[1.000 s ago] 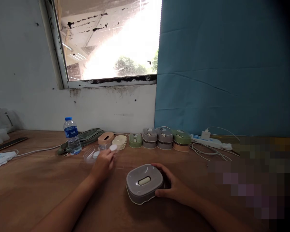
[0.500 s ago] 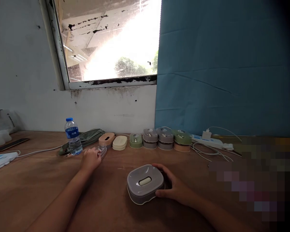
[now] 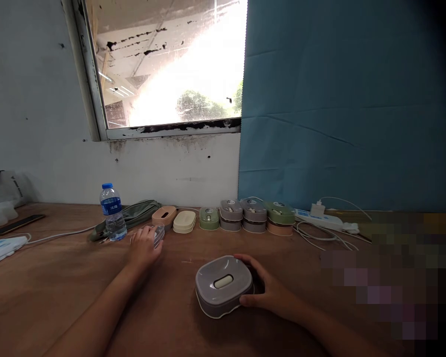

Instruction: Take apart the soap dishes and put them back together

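Note:
On the wooden table in front of me sits a grey oval box with a smooth, slightly dished top and a pale oblong piece set in a slot at its middle. My right hand grips its right side, thumb at the near corner and fingers at the far one. Farther off to the left, my left hand is curled at clear plastic covers, which its fingers partly hide. Just beyond them stand a peach oval lid with a dark slot and a stack of cream oval pieces.
A water bottle stands left of my left hand, before a grey-green bag. Along the back are a small green box, stacked grey boxes and a green-topped box. Farther right, a power strip lies with loose cables.
My left hand has turned at the clear plastic covers, its fingers now lying over them and its thumb to the right. My right hand and the grey box have stayed in place.

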`<state>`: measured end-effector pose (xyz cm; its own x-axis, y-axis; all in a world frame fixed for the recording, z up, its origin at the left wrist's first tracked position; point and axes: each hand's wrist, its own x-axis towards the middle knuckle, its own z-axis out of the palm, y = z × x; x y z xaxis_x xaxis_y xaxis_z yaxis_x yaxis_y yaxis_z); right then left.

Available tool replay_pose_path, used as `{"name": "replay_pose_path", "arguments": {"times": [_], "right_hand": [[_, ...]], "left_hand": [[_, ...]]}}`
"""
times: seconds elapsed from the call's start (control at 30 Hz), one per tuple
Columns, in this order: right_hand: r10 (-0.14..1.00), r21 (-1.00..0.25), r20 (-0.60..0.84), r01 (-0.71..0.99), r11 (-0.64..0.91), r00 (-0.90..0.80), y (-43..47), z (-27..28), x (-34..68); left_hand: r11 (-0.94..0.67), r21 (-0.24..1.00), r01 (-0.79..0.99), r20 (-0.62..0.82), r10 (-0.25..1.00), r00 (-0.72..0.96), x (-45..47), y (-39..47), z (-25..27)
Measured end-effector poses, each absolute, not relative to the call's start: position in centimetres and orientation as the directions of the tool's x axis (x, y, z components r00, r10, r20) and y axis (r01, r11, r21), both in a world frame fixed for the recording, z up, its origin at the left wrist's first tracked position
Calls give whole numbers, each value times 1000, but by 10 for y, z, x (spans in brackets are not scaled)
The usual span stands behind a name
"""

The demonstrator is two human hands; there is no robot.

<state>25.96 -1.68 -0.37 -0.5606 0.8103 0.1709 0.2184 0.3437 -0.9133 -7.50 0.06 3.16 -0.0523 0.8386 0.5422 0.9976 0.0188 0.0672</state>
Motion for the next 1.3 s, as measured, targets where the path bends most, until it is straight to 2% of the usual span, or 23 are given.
{"name": "replay_pose_path", "arguments": {"times": [0.07, 0.17, 0.23, 0.3, 0.5, 0.83, 1.07, 1.3], "right_hand": [[810, -914, 176, 213, 345, -560, -17, -4, 259], [814, -915, 189, 201, 349, -549, -15, -5, 259], [817, -918, 201, 187, 350, -540, -14, -7, 259], [817, -921, 205, 177, 348, -539, -12, -10, 260], [821, -917, 223, 174, 360, -525, -11, -11, 259], [818, -946, 222, 86, 312, -531, -10, -11, 257], [809, -958, 199, 65, 280, -553, -8, -13, 258], [798, -937, 195, 133, 324, -570, -10, -12, 258]], "left_hand": [[-225, 93, 970, 584, 801, 130, -62, -8, 35], [-657, 211, 723, 471, 717, 514, -37, -26, 40], [-805, 297, 513, 364, 592, 719, -20, -36, 39], [-849, 349, 396, 302, 502, 810, -7, -42, 35], [-813, 475, 338, 336, 522, 784, 4, -38, 22], [-686, 695, 215, 427, 635, 644, -1, -34, 22], [-349, 934, 75, 272, 833, 483, -6, -30, 19], [-221, 961, -167, 256, 940, 226, -9, -17, 13]]}}
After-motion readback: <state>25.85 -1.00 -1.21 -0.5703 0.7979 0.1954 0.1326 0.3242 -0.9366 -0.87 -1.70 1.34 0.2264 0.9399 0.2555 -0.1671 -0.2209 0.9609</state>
